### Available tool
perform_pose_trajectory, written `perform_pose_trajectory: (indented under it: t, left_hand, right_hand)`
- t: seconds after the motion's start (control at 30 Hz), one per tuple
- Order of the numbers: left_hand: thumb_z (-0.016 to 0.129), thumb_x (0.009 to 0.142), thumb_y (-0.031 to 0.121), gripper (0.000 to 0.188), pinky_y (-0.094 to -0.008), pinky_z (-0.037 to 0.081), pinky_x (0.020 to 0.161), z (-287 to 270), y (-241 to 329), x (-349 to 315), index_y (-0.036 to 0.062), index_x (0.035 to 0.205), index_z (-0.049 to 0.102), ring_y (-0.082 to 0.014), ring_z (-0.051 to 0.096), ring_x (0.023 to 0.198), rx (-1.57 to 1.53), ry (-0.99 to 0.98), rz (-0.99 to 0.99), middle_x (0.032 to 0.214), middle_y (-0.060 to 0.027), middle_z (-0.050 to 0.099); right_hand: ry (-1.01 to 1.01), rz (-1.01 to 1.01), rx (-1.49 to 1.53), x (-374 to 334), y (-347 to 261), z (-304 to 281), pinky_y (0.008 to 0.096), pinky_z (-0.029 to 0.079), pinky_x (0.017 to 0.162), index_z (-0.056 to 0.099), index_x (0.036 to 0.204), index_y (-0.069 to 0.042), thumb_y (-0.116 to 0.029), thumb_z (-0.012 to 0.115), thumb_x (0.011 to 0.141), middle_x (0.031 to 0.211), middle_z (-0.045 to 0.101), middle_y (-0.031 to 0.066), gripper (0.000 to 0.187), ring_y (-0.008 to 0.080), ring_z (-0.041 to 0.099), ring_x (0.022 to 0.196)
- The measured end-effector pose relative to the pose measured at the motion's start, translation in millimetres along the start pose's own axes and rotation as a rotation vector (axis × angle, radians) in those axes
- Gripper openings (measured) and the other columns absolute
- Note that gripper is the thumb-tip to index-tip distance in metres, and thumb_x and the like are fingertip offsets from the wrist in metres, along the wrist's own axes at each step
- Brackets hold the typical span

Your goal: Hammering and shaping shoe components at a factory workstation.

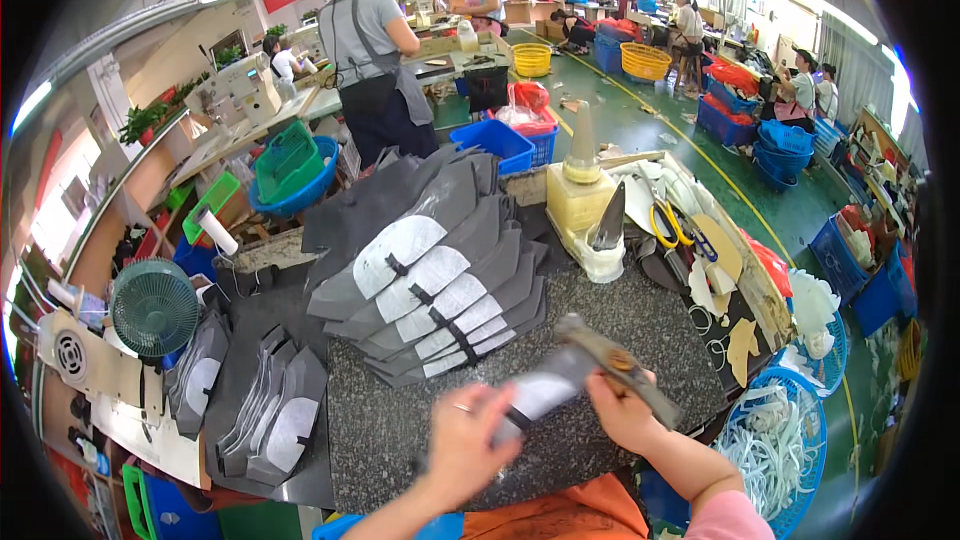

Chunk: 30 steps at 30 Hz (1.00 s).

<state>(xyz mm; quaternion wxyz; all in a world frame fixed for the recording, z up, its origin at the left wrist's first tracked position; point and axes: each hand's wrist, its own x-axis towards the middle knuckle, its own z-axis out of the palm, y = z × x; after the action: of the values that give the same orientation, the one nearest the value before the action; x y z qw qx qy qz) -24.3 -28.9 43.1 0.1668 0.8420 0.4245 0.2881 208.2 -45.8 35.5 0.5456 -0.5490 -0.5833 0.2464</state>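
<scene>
My left hand, a ring on one finger, grips the near end of a dark grey shoe-upper piece with a white patch. The piece is slightly blurred above the speckled dark work slab. My right hand is closed around a hammer, whose worn metal head lies across the far end of the piece. The hammer's handle is mostly hidden by that hand. Beyond my left hand, a fanned stack of similar grey pieces with white patches and black tabs lies on the slab.
A yellowish glue bottle with a cone top stands behind the slab, beside yellow-handled scissors. More grey pieces and a green fan are at left. A blue basket of white strips stands right. Co-workers are beyond.
</scene>
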Motion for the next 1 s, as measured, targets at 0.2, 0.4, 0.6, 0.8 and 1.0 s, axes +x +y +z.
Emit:
perform_pose_trajectory:
  t: [0.2, 0.4, 0.6, 0.8, 1.0]
  left_hand:
    - [0.069, 0.075, 0.01, 0.059, -0.0483, 0.028, 0.102, -88, -39, 119, 0.0155, 0.132, 0.055, -0.0346, 0.038, 0.131, 0.821, 0.765, 0.029, 0.147, -0.0103, 0.041]
    - [0.077, 0.072, 0.024, 0.079, -0.0544, 0.017, 0.113, -80, -92, 72, 0.0048, 0.14, 0.041, -0.0403, 0.024, 0.14, 0.607, 0.505, 0.002, 0.152, -0.0207, 0.028]
    - [0.072, 0.077, 0.029, 0.076, -0.0551, 0.022, 0.111, -106, -163, -110, 0.0018, 0.14, 0.039, -0.0447, 0.029, 0.135, 0.958, 0.224, -0.768, 0.147, -0.0223, 0.033]
    - [0.077, 0.071, 0.022, 0.061, -0.0506, 0.032, 0.104, -95, -145, -117, -0.0035, 0.121, 0.053, -0.0428, 0.039, 0.127, 0.854, 0.32, -0.562, 0.138, -0.022, 0.041]
    - [0.081, 0.067, 0.03, 0.048, -0.0455, 0.04, 0.093, -109, -160, -73, -0.003, 0.097, 0.062, -0.036, 0.047, 0.114, 1.056, 0.267, -0.794, 0.127, -0.0199, 0.049]
  right_hand:
    - [0.133, 0.095, 0.015, -5, 27, -8, 0.0242, 0.043, 0.054, 0.059, 0.091, -0.002, -0.01, 0.069, 0.086, 0.069, 0.059, 0.0009, 0.014, 0.0046, 0.052, 0.061]
    - [0.003, 0.025, 0.026, 8, 19, 1, 0.024, 0.041, 0.053, 0.059, 0.092, -0.003, -0.008, 0.069, 0.086, 0.066, 0.053, 0.0001, 0.013, 0.0055, 0.049, 0.059]
    - [-0.096, -0.037, 0.07, 13, 22, 0, 0.025, 0.043, 0.054, 0.059, 0.095, -0.003, -0.009, 0.07, 0.085, 0.068, 0.057, 0.0043, 0.016, 0.0093, 0.055, 0.059]
    - [-0.317, -0.136, -0.083, 10, 19, 12, 0.0326, 0.05, 0.058, 0.06, 0.1, -0.007, -0.016, 0.071, 0.082, 0.075, 0.063, 0.0083, 0.022, 0.0254, 0.064, 0.063]
    - [-0.416, -0.296, -0.121, 1, 16, 17, 0.037, 0.051, 0.056, 0.06, 0.096, -0.008, -0.016, 0.07, 0.081, 0.076, 0.065, 0.0101, 0.02, 0.0294, 0.064, 0.064]
